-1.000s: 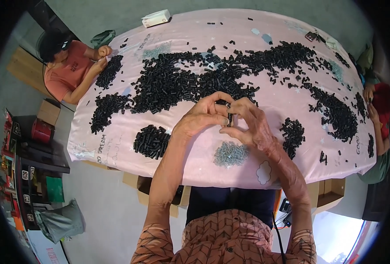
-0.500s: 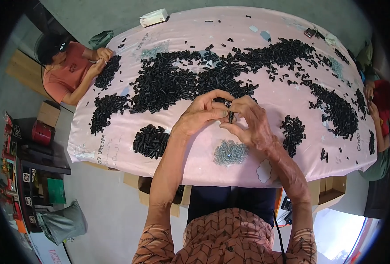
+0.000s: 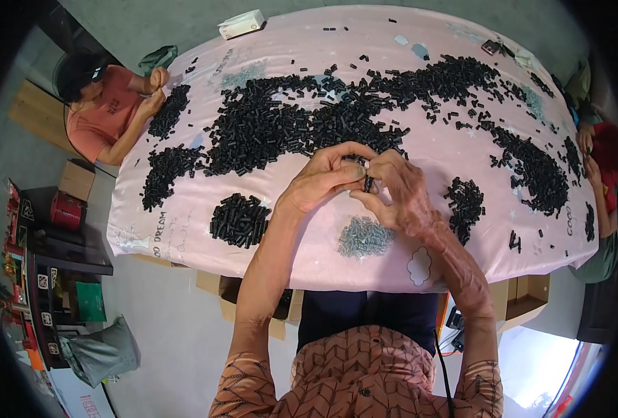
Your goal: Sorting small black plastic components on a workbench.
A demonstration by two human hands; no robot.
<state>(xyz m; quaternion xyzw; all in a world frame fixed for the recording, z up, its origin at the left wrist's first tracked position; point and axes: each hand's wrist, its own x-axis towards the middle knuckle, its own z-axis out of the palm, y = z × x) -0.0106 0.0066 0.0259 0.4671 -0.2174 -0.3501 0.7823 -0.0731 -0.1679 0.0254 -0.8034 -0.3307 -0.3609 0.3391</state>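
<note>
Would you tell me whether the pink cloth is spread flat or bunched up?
Spread flat: the pink cloth covers the whole table top, its edge hanging over the near side, with the black parts lying on it.

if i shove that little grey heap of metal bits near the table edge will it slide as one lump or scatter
Probably scatter: the grey heap looks like many loose tiny pieces. Each likely light, and fiddly to pinch singly. The pink cloth may snag them, and some could spill off the near edge.

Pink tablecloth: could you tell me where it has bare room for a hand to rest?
The pink tablecloth is bare near the edge left of the small black pile, and between the grey heap and the right pile. The middle black mass is crowded.
</note>
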